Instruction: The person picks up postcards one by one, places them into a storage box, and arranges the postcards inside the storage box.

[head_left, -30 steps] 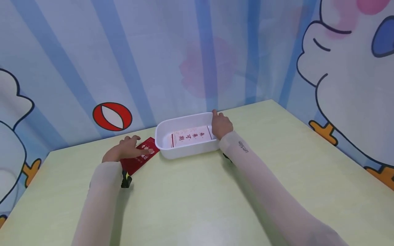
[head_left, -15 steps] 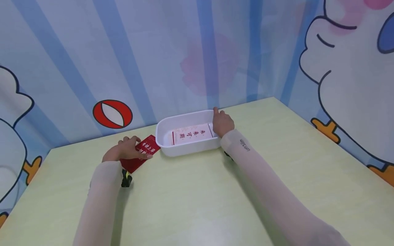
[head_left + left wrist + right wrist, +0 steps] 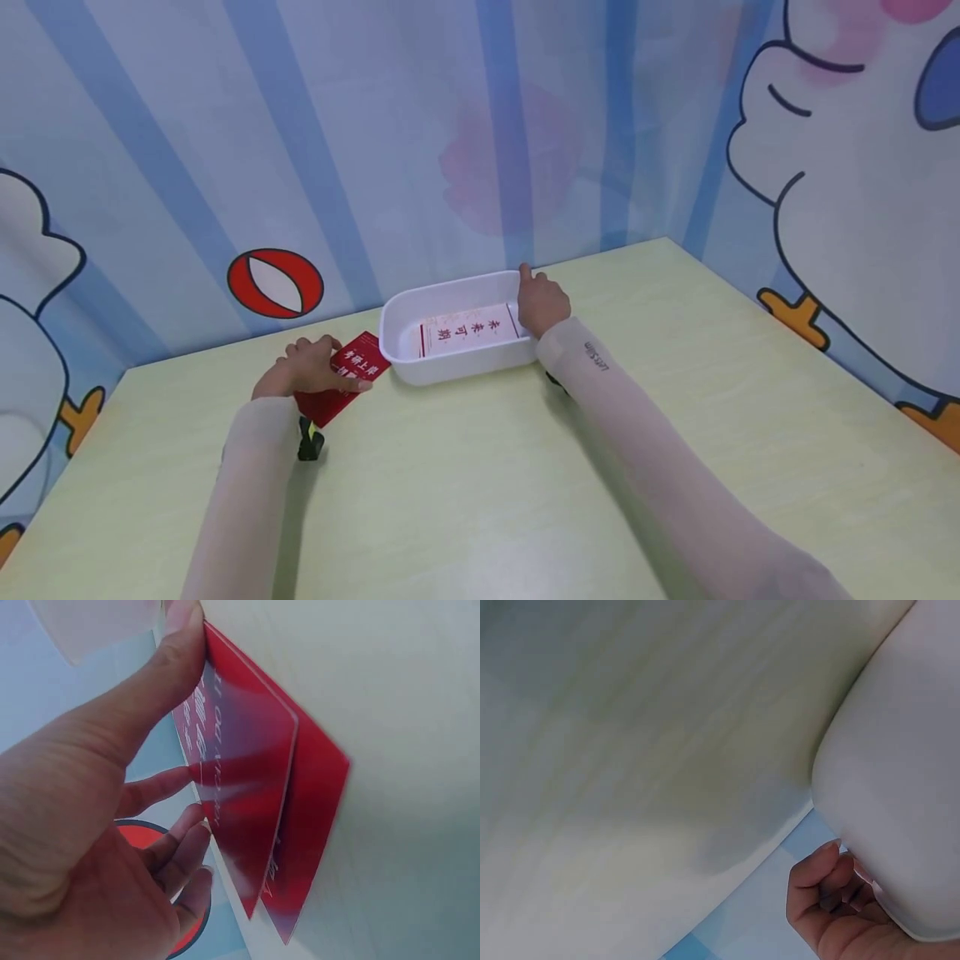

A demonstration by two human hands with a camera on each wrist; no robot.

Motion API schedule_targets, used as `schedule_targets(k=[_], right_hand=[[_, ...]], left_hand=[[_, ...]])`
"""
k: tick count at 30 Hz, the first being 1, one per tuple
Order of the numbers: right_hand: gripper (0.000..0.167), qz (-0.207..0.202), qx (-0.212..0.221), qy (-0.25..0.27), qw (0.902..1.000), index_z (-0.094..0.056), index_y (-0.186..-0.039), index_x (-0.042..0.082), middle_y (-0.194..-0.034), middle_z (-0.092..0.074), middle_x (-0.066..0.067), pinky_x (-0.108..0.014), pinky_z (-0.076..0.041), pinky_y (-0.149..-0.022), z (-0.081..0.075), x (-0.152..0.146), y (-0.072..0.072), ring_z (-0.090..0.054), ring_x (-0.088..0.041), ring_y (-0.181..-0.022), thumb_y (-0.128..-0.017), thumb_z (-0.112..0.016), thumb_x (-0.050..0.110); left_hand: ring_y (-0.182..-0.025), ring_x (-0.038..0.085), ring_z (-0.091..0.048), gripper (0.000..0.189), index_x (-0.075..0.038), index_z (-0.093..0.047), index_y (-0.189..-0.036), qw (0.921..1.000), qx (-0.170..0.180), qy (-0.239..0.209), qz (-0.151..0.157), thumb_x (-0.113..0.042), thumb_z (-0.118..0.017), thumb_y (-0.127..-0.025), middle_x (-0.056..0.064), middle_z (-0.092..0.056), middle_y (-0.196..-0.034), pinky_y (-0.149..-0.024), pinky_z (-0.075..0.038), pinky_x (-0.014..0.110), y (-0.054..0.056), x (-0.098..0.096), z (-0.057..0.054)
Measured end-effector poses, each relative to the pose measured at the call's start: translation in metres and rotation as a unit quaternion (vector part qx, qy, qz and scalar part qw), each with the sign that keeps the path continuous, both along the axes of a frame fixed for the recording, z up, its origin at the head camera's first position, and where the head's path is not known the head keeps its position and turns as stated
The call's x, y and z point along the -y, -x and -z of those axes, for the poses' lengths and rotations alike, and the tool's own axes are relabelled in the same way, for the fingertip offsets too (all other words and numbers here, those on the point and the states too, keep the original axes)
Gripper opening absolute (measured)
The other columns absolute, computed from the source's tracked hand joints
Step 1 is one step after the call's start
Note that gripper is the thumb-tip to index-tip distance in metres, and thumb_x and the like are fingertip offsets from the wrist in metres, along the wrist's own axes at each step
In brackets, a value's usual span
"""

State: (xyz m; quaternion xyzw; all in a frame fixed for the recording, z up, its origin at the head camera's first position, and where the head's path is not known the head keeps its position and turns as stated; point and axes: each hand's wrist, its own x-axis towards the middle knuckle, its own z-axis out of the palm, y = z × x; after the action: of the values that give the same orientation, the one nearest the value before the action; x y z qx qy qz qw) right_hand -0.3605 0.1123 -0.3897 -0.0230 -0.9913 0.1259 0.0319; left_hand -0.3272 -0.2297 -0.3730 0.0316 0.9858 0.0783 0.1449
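My left hand (image 3: 306, 367) pinches the edges of a red card with white characters (image 3: 362, 353), thumb on the near edge and fingertips on the far one. In the left wrist view the held card (image 3: 251, 761) is tilted up over a second red card (image 3: 319, 799), whose far part shows beneath it. A white plastic tray (image 3: 472, 366) stands just right of the cards, against the back. My right hand (image 3: 543, 305) grips its right end, fingers curled at the rim in the right wrist view. Inside the tray lies a whitish card with red characters (image 3: 472, 330).
A pale yellow-green table (image 3: 450, 483) carries everything. Behind it hangs a blue striped backdrop (image 3: 405, 167) with printed cartoon figures, and it turns along the right side too. The tray sits near the table's back edge.
The left thumb and fingers have closed on the red card, and it has risen slightly and tilted. The right hand and the tray stay in place.
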Motion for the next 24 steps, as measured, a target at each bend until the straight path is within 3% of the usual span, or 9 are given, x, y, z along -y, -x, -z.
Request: schedule_targets(k=[6,13,19,24], right_hand=[[0.059,0.002,0.004,0.002,1.0000,-0.023,-0.155,0.008,-0.130,-0.057,-0.021,-0.041,-0.060,-0.080,-0.0010,0.0012,-0.0011,-0.068,-0.032,-0.099,-0.102,-0.046,0.010],[0.059,0.001,0.008,-0.003,1.0000,-0.022,-0.155,0.008,-0.129,-0.058,-0.021,-0.040,-0.060,-0.079,-0.0035,0.0003,-0.0007,-0.068,-0.031,-0.098,-0.102,-0.046,0.010],[0.061,0.005,0.019,-0.007,0.9998,-0.022,-0.155,0.009,-0.129,-0.058,-0.021,-0.040,-0.060,-0.080,-0.0048,0.0005,0.0012,-0.067,-0.031,-0.100,-0.100,-0.049,0.011],[0.060,0.007,0.025,-0.013,0.9996,-0.022,-0.155,0.009,-0.129,-0.058,-0.021,-0.040,-0.060,-0.080,-0.0020,0.0017,0.0024,-0.068,-0.031,-0.100,-0.101,-0.048,0.012]], left_hand=[[-0.121,0.041,-0.046,0.101,0.001,-0.030,-0.142,0.9997,-0.023,-0.005,0.006,-0.045,-0.085,-0.071,0.025,-0.048,-0.126,-0.094,-0.055,0.054,0.0004,0.0009,0.0027],[-0.125,0.041,-0.046,0.104,0.003,-0.021,-0.144,0.9981,-0.001,-0.060,0.017,-0.040,-0.085,-0.075,0.025,-0.046,-0.129,-0.090,-0.058,0.052,0.0002,0.0001,0.0001],[-0.123,0.041,-0.048,0.103,0.005,-0.022,-0.143,0.9976,-0.001,-0.059,0.035,-0.044,-0.082,-0.076,0.025,-0.047,-0.130,-0.087,-0.059,0.048,0.0001,0.0049,0.0025],[-0.123,0.040,-0.047,0.107,0.004,-0.021,-0.145,0.9988,0.013,-0.041,0.022,-0.051,-0.081,-0.074,0.024,-0.047,-0.130,-0.085,-0.060,0.045,-0.0002,0.0060,0.0050]])
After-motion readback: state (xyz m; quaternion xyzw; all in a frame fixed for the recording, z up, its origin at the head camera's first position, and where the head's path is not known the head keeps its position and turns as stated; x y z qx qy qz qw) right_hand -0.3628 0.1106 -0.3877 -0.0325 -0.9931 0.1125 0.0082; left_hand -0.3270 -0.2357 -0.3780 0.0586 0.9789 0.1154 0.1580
